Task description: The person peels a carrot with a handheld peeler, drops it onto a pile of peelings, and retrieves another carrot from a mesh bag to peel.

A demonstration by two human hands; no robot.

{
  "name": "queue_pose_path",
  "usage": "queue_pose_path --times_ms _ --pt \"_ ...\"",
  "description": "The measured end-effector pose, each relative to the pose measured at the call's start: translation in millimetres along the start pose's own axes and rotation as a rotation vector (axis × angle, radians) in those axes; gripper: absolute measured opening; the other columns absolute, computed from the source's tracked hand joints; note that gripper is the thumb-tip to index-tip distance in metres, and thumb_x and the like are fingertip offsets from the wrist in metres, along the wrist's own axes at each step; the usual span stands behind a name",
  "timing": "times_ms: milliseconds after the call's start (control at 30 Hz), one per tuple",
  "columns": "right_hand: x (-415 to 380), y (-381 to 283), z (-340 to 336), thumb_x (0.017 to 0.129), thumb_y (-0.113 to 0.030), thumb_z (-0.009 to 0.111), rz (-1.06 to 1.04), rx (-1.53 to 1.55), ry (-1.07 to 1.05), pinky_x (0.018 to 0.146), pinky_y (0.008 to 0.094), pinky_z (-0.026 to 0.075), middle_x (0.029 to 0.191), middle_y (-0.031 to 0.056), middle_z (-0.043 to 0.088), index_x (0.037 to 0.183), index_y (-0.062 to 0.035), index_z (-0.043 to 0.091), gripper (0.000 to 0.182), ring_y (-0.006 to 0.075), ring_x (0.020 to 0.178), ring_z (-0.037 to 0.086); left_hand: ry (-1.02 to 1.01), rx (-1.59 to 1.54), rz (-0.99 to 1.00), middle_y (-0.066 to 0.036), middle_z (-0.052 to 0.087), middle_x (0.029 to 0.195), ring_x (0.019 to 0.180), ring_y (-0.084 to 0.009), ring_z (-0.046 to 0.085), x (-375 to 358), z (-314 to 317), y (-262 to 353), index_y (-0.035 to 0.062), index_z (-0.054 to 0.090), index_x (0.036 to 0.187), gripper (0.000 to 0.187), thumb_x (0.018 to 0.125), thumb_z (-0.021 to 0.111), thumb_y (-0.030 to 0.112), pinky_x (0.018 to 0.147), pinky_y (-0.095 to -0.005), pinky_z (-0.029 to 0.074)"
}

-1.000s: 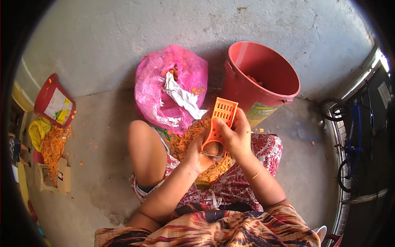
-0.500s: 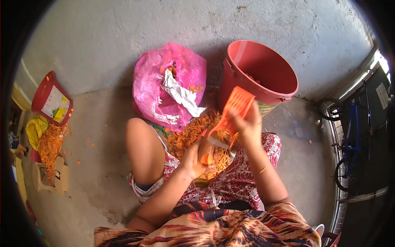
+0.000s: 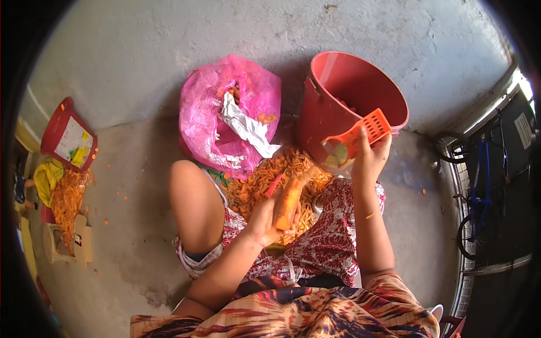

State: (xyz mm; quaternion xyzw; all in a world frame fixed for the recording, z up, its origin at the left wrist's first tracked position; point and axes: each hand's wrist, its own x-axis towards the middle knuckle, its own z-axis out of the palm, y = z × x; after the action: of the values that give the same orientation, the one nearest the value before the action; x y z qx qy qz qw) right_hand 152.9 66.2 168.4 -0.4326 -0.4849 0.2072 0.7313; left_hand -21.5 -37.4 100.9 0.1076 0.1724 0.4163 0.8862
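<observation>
My left hand (image 3: 262, 221) is closed around a carrot (image 3: 289, 204), tilted with its thin end up and away from me. A slim red piece (image 3: 274, 185), perhaps a handle, sticks out beside those fingers. Raised to the right, my right hand (image 3: 372, 159) grips an orange peeler (image 3: 367, 133) by its slotted plastic handle. The peeler's wide head points left, in front of the red bucket and apart from the carrot. Beneath both hands, a heap of carrot peelings (image 3: 265, 172) lies between my legs.
A pink mesh sack (image 3: 203, 107) with carrots and white crumpled material stands by the wall. Right of it is a large red bucket (image 3: 318, 118) with some carrots inside. At left, another red bucket (image 3: 51, 132) stands near more peelings (image 3: 70, 197). A blue bicycle (image 3: 482, 180) is at right.
My right hand has pulled the peeler away from the carrot, to the right, and turned it. My left hand keeps the carrot in nearly the same place.
</observation>
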Motion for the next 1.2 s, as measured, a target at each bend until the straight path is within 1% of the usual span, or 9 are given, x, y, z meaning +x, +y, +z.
queue_pose_path --times_ms 100,167,200,267,367,433,700,933,1200 --pt "-43.7 -32.9 9.1 0.076 -0.012 0.060 0.164 0.091 -0.377 0.071 0.0260 0.046 0.093 0.0084 0.054 0.112 -0.0002 0.038 0.044 0.0131 0.082 0.054 -0.016 -0.041 -0.002 -0.007 0.053 0.069 0.055 -0.0149 0.050 6.0 -6.0 4.3 0.0084 0.050 0.092 0.038 0.086 0.031 0.041 0.043 -0.0263 0.037" --pt "-68.7 -37.5 11.8 0.076 -0.003 0.059 0.213 0.148 -0.523 0.074 0.0259 0.046 0.094 0.0097 0.053 0.107 0.0003 0.035 0.040 0.0144 0.087 0.054 0.019 -0.007 0.007 -0.006 0.052 0.070 0.056 -0.0125 0.050 7.6 -1.7 6.1 0.0095 0.048 0.096 0.036 0.087 0.031 0.039 0.041 -0.0246 0.036" --pt "-79.1 -32.7 10.6 0.075 -0.002 0.058 0.260 0.130 -0.585 0.076 0.0266 0.044 0.099 0.0100 0.051 0.113 0.0010 0.035 0.045 0.0143 0.087 0.052 0.067 0.028 0.032 -0.006 0.052 0.070 0.056 -0.0124 0.049 8.0 -0.7 5.1 0.0100 0.048 0.096 0.036 0.087 0.031 0.040 0.041 -0.0241 0.035" --pt "-81.8 -24.7 10.3 0.076 -0.003 0.058 0.209 0.062 -0.577 0.073 0.0262 0.046 0.093 0.0112 0.054 0.105 0.0021 0.037 0.036 0.0149 0.087 0.054 0.167 0.101 0.079 -0.006 0.052 0.070 0.056 -0.0121 0.048 8.9 0.1 2.8 0.0110 0.048 0.097 0.036 0.086 0.031 0.041 0.040 -0.0232 0.034" --pt "-55.6 -19.6 12.8 0.076 -0.004 0.059 0.193 0.018 -0.445 0.066 0.0241 0.047 0.087 0.0103 0.056 0.100 0.0023 0.039 0.031 0.0134 0.078 0.056 -0.058 -0.006 -0.038 -0.006 0.052 0.070 0.056 -0.0121 0.048 6.0 -8.6 2.4 0.0115 0.047 0.098 0.037 0.087 0.030 0.043 0.040 -0.0217 0.033" --pt "-44.7 -12.2 14.3 0.077 -0.004 0.057 0.324 0.076 -0.393 0.064 0.0233 0.048 0.087 0.0103 0.056 0.098 0.0019 0.041 0.028 0.0120 0.075 0.056 -0.026 0.012 0.011 -0.006 0.052 0.070 0.056 -0.0121 0.048 11.3 -2.5 4.4 0.0113 0.047 0.098 0.039 0.087 0.029 0.044 0.040 -0.0212 0.032" --pt "-33.9 5.9 23.1 0.076 -0.002 0.057 0.431 0.154 -0.348 0.062 0.0219 0.047 0.085 0.0083 0.057 0.095 0.0010 0.043 0.024 0.0113 0.073 0.057 0.061 0.006 0.027 -0.009 0.051 0.071 0.056 -0.0157 0.047 17.9 5.3 12.9 0.0087 0.047 0.095 0.041 0.087 0.029 0.044 0.040 -0.0227 0.032" --pt "22.9 54.2 -14.4 0.077 -0.007 0.056 0.245 0.086 -0.026 0.056 0.0205 0.046 0.080 0.0055 0.057 0.096 -0.0007 0.050 0.021 0.0093 0.066 0.055 0.043 0.020 -0.086 -0.010 0.051 0.068 0.056 -0.0156 0.048 -5.8 -8.8 1.3 0.0072 0.049 0.091 0.045 0.086 0.027 0.046 0.042 -0.0243 0.034" --pt "-38.8 10.1 4.4 0.078 -0.009 0.056 0.515 0.167 -0.383 0.058 0.0222 0.048 0.080 0.0075 0.057 0.099 -0.0011 0.044 0.025 0.0113 0.066 0.056 0.039 -0.048 -0.066 -0.008 0.051 0.074 0.061 -0.0173 0.047 6.3 -5.2 7.8 0.0086 0.050 0.095 0.041 0.084 0.034 0.045 0.051 -0.0310 0.039"
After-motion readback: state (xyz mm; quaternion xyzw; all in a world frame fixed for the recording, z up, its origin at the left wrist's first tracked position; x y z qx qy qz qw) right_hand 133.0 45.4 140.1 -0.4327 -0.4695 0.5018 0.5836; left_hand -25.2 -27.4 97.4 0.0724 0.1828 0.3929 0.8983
